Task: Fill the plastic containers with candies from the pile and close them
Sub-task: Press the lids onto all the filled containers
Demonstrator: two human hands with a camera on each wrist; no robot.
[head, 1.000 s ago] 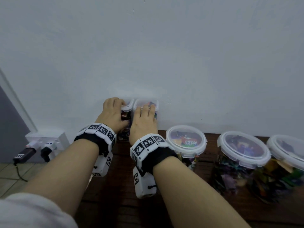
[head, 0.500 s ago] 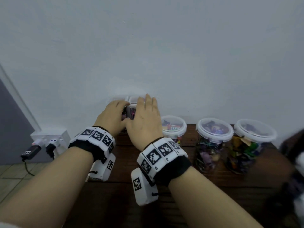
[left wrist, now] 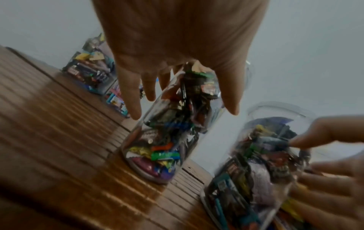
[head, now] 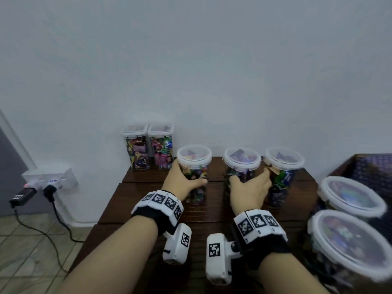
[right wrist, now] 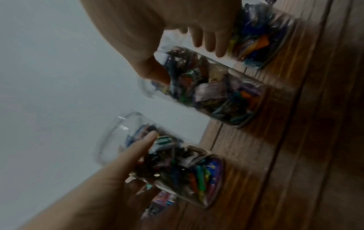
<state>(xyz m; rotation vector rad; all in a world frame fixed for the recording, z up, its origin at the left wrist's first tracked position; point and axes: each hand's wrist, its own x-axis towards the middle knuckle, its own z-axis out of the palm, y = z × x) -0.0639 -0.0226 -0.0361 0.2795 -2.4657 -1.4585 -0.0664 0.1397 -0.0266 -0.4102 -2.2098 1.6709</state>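
In the head view my left hand (head: 183,183) cups the side of the leftmost round container (head: 194,166) at mid-frame, thumb across its front, fingers hidden behind it. My right hand (head: 250,188) reaches round the middle round container (head: 242,164), its fingers disappearing between that one and the third round container (head: 283,166). All three are lidded and packed with wrapped candies on the wooden table (head: 212,213).

The left wrist view shows what the head view hides: my fingers (left wrist: 130,99) are spread and fairly straight around the jar (left wrist: 167,140); whether they press it I cannot tell. The right wrist view shows my right fingers (right wrist: 208,40) loosely extended behind the jar (right wrist: 212,93), thumb at its near side.

Only the head view shows two tall lidded square containers (head: 148,147) against the wall at upper left and two larger round tubs (head: 350,225) at the right edge.
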